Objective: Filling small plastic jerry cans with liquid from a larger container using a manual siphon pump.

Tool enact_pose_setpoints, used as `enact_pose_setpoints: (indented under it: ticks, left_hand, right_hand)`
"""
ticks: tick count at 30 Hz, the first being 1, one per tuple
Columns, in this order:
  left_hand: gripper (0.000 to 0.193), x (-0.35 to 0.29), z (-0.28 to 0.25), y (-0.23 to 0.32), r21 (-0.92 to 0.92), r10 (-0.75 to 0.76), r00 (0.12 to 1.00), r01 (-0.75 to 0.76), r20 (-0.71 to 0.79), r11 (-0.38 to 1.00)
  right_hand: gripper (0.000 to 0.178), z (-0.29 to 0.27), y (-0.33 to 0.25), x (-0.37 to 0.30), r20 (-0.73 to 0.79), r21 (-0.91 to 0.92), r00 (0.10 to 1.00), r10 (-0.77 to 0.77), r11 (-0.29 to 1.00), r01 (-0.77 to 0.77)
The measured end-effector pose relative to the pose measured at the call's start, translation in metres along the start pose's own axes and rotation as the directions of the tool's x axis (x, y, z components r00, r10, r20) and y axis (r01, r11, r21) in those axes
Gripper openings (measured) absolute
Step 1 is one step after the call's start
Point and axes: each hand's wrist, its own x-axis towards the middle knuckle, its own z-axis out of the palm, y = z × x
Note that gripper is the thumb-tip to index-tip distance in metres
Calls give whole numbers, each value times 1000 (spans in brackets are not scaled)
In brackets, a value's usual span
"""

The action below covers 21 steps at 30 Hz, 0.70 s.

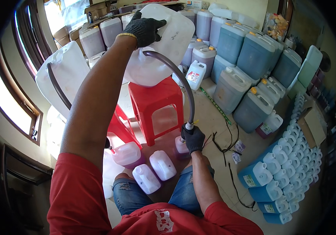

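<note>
A large translucent white jerry can stands tilted on a red plastic stool. My left hand, in a dark knitted glove, lies spread on its upper side, thumb and fingers apart. From the can's opening a dark grey hose arches down to my right hand. That hand, gloved too, is closed round the hose's lower end, just below a white collar. Directly beneath it stands a small jug with purple liquid; my fingers hide its mouth. Two small whitish jugs, one nearer and one farther, are between my knees.
On the left, another large white can with a hose stands near a purple-filled jug. Large filled jerry cans crowd the back right. Rows of small blue-filled jugs line the right. Black cables lie on the floor.
</note>
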Motion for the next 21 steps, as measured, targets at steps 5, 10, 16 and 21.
enact_pose_setpoints:
  ticks: [5,10,16,21]
  left_hand:
    - [60,3,2,1,29,-10,1000,10,4,1000]
    - [61,2,3,-1,14,10,1000,-9,-25,1000]
    - [61,3,8,-4,23,20,999,-19,-51,1000]
    - [62,5,11,-4,2,17,999,-17,-32,1000]
  right_hand:
    - [39,-3,-4,-5,11,61,1000,-9,998,9]
    - [42,-20,-11,-4,207,148,973,-104,986,74]
    - [53,-34,-1,9,390,177,917,-86,984,18]
    - [66,-41,-11,-3,324,137,943,-79,990,36]
